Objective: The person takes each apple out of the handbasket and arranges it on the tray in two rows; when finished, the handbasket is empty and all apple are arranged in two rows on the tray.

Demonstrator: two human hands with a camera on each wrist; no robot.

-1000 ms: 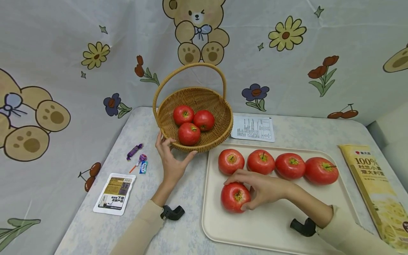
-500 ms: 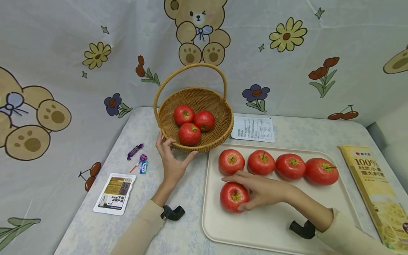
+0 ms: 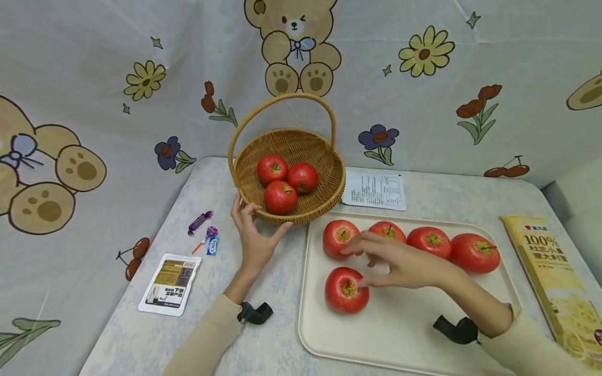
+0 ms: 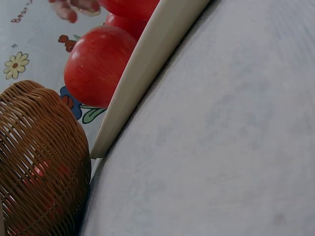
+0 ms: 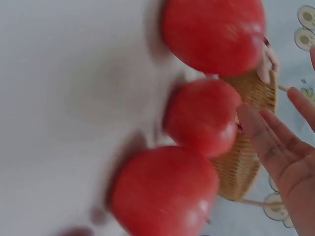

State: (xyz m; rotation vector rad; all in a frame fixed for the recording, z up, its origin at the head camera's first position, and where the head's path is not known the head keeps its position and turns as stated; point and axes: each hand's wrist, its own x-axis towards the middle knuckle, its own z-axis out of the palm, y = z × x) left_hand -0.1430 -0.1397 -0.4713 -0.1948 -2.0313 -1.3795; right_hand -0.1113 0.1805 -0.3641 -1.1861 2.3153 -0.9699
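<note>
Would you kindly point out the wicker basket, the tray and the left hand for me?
Wicker basket (image 3: pixel 305 148): head view, inner back wall.
Tray (image 3: pixel 371 337): head view, bare floor.
Left hand (image 3: pixel 256 245): head view, back of the hand.

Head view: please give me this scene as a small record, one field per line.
Left hand: at the round brown wicker basket, touching its rim
Right hand: over the rectangular cream tray, holding nothing
In basket: three round red apples
On tray: five more red apples, a back row of four, one in front
Right of tray: long yellow packet
</note>
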